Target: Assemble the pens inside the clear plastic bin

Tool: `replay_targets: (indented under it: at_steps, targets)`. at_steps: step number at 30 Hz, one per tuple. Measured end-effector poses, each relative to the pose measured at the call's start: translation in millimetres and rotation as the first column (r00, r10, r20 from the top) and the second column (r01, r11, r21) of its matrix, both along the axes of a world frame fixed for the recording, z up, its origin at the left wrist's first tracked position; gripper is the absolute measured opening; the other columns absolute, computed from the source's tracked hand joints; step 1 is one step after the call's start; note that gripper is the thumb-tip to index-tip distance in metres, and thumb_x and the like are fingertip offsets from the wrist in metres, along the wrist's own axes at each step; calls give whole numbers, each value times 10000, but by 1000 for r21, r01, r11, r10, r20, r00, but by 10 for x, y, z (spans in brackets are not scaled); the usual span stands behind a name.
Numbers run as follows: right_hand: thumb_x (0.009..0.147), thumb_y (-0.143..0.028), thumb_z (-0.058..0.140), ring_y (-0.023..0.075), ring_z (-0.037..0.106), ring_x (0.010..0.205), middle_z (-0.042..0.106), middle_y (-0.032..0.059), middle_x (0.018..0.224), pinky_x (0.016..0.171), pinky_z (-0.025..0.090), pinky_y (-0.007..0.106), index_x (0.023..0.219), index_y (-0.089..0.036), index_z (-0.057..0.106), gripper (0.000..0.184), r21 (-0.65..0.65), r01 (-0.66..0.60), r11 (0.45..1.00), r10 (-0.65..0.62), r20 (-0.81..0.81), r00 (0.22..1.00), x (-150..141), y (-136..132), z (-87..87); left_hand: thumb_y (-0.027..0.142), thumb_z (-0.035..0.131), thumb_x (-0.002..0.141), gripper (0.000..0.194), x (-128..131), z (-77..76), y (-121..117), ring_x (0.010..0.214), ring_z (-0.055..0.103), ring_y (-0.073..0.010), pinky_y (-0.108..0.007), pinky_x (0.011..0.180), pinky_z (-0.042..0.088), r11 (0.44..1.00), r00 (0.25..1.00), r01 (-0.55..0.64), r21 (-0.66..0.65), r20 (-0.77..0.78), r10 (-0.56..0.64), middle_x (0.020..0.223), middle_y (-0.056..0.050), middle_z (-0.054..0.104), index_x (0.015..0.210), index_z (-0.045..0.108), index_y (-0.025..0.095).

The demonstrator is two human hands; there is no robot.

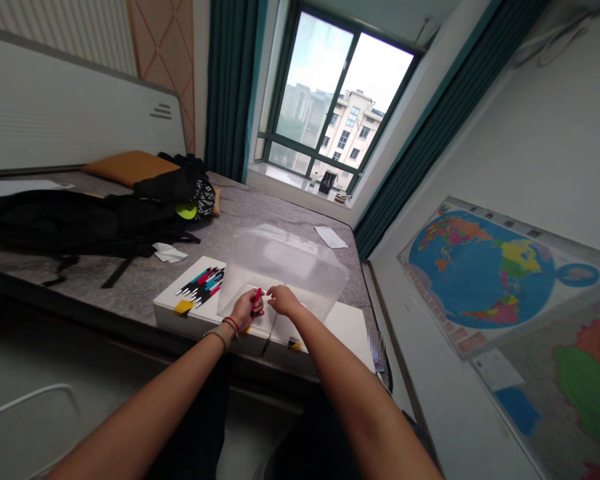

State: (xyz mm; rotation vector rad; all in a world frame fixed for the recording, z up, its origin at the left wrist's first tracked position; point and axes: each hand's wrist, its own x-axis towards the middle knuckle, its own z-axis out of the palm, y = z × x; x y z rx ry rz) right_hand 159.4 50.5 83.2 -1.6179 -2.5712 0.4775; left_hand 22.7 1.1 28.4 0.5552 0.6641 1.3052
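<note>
My left hand (247, 309) is closed round a red pen part (257, 298), its upper end pointing up between thumb and fingers. Close by on the right, my right hand (282, 300) has its fingers bent together in a pinch; whatever they hold is too small to make out. Both hands are at the near side of a clear plastic bin (285, 260), tilted with its opening towards me. Left of the bin, several pens (200, 285) in black, red and blue lie side by side on a white box (180, 313).
A second white box top (347, 327) extends to the right. A black backpack (70, 223), an orange cushion (130, 168) and a crumpled tissue (170, 253) lie on the grey surface (240, 200). White paper (331, 237) lies behind the bin. A map (485, 267) hangs on the right wall.
</note>
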Motion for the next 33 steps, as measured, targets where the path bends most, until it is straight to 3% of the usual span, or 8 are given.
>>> replay_targets:
  at_steps: [4, 7, 15, 20, 24, 33]
  targets:
    - [792, -209, 683, 181, 605, 954, 641, 64, 1044, 858, 433, 270, 1058, -227, 688, 267, 71, -131, 989, 131, -5, 991, -67, -12, -120, 331, 575, 769, 170, -57, 46, -58, 403, 309, -53, -199, 456, 328, 996, 996, -86, 25, -21, 86, 486, 96, 353, 850, 535, 187]
    - [811, -166, 643, 180, 598, 944, 625, 76, 1036, 845, 428, 270, 1037, -206, 684, 233, 97, -135, 986, 134, 16, 991, -94, 14, -195, 371, 575, 783, 230, -99, 93, -67, 398, 296, -50, -194, 442, 303, 992, 991, -120, 43, -57, 123, 484, 102, 347, 911, 560, 180]
    - [885, -138, 488, 179, 608, 884, 664, 120, 978, 792, 425, 248, 969, -123, 664, 196, 53, -177, 983, 169, 125, 978, -72, 90, -218, 339, 702, 699, 379, -94, 226, 86, 666, 606, -113, -267, 647, 473, 995, 978, -59, 79, -196, 73, 822, -33, 672, 997, 538, 172]
    - [858, -70, 474, 176, 596, 964, 657, 115, 1064, 863, 413, 251, 1094, -136, 624, 287, 82, -196, 977, 191, 67, 979, -40, 76, -251, 369, 778, 640, 443, -122, 104, 90, 778, 662, -166, -345, 768, 509, 983, 950, -117, 140, -274, 152, 853, -49, 703, 951, 521, 185]
    - [837, -69, 493, 192, 604, 981, 666, 122, 1052, 877, 413, 259, 1084, -139, 649, 300, 33, -221, 975, 216, 119, 969, -62, 91, -215, 386, 807, 602, 468, -135, -55, 49, 837, 674, -187, -366, 822, 510, 969, 936, -170, 179, -277, 216, 841, -47, 711, 920, 527, 185]
    - [783, -92, 550, 203, 632, 929, 676, 134, 1013, 824, 439, 251, 962, -131, 703, 238, 35, -246, 969, 238, 156, 959, 49, 16, -170, 391, 806, 615, 465, -154, -160, 85, 753, 663, -167, -303, 717, 510, 967, 904, -158, 201, -363, 224, 815, -54, 706, 940, 566, 163]
